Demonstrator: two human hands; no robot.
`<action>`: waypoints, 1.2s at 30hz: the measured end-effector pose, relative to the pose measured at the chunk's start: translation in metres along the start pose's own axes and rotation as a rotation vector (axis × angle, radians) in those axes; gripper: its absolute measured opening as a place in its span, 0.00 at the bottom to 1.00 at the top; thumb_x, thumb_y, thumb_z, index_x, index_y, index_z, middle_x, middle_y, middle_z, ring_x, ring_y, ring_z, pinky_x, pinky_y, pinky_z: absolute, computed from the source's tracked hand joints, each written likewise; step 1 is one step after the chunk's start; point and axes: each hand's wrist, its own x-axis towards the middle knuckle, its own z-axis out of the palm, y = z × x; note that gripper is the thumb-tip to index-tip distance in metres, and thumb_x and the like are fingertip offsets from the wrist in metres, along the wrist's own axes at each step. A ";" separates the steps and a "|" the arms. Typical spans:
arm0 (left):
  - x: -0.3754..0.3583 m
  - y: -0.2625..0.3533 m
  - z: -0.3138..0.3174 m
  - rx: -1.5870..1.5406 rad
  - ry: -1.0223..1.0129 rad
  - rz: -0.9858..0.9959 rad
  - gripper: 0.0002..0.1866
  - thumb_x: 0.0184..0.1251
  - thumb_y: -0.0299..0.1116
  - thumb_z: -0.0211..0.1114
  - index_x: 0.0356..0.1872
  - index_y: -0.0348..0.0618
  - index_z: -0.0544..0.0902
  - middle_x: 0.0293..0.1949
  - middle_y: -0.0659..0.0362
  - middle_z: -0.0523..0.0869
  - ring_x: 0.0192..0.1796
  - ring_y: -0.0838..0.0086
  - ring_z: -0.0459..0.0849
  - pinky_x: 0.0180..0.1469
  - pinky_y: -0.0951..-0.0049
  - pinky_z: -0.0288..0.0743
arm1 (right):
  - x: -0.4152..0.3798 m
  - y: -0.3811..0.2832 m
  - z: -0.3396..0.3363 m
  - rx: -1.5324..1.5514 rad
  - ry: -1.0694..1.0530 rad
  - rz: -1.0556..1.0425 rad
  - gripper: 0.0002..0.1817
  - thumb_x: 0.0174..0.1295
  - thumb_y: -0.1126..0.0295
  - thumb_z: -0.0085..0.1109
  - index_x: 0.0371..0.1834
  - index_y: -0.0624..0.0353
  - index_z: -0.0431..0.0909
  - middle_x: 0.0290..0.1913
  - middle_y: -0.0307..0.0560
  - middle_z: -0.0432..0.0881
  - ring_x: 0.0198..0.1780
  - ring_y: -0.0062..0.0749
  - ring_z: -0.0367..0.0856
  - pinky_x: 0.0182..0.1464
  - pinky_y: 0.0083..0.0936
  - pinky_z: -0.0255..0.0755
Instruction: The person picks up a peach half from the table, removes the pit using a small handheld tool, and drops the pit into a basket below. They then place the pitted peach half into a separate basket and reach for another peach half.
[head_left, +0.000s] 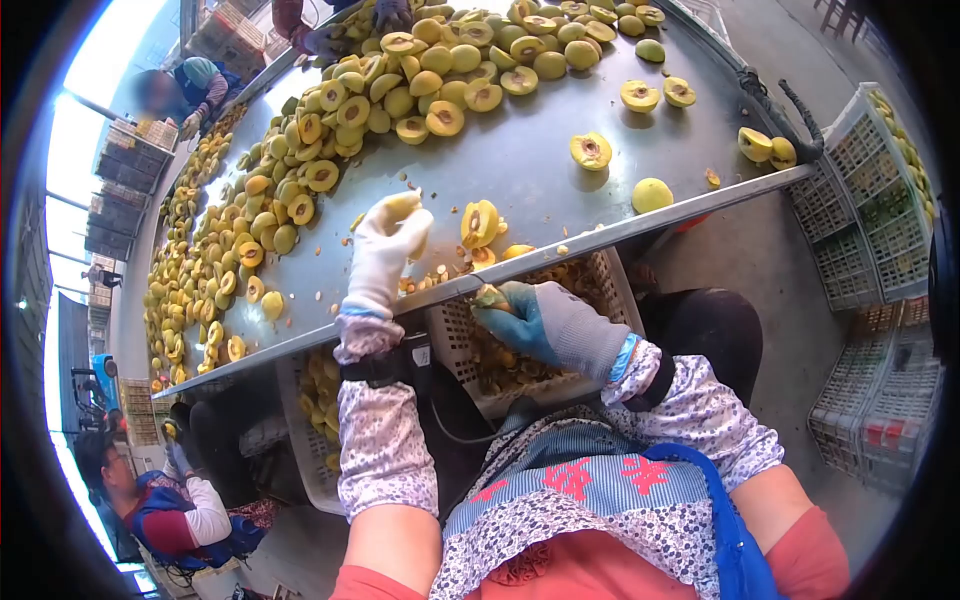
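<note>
My left hand, in a white glove, is raised over the near edge of the metal table. Its fingers are curled round a pale yellow piece of fruit, mostly hidden by the glove. My right hand, in a grey and blue glove, is below the table edge, above a crate of scraps. Its fingers are closed on a small greenish piece. A cut fruit half lies on the table just right of my left hand, among small orange scraps.
A large heap of halved fruit covers the table's far and left parts. Stacked crates stand at the right. A seated co-worker is at lower left; other co-workers' hands reach the far edge. Another crate sits under the table.
</note>
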 end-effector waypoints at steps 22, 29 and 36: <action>-0.056 0.044 0.051 -0.368 0.083 0.208 0.28 0.84 0.51 0.43 0.53 0.33 0.81 0.43 0.50 0.89 0.35 0.72 0.86 0.38 0.77 0.82 | 0.033 -0.007 0.028 0.144 0.205 -0.097 0.25 0.71 0.48 0.57 0.50 0.61 0.81 0.38 0.66 0.85 0.47 0.61 0.85 0.44 0.44 0.78; -0.053 0.044 0.036 -0.287 -0.089 0.124 0.31 0.84 0.52 0.41 0.49 0.33 0.84 0.40 0.53 0.90 0.37 0.72 0.87 0.45 0.73 0.80 | 0.028 0.002 0.036 0.211 0.167 -0.095 0.25 0.72 0.49 0.56 0.51 0.63 0.81 0.38 0.64 0.86 0.41 0.48 0.87 0.44 0.41 0.78; -0.057 0.038 0.073 -0.808 0.037 0.187 0.25 0.79 0.52 0.56 0.50 0.35 0.82 0.38 0.53 0.86 0.39 0.74 0.84 0.40 0.74 0.79 | 0.042 0.046 0.057 0.891 -0.047 -0.066 0.10 0.75 0.64 0.54 0.50 0.55 0.80 0.36 0.33 0.80 0.36 0.18 0.76 0.38 0.21 0.76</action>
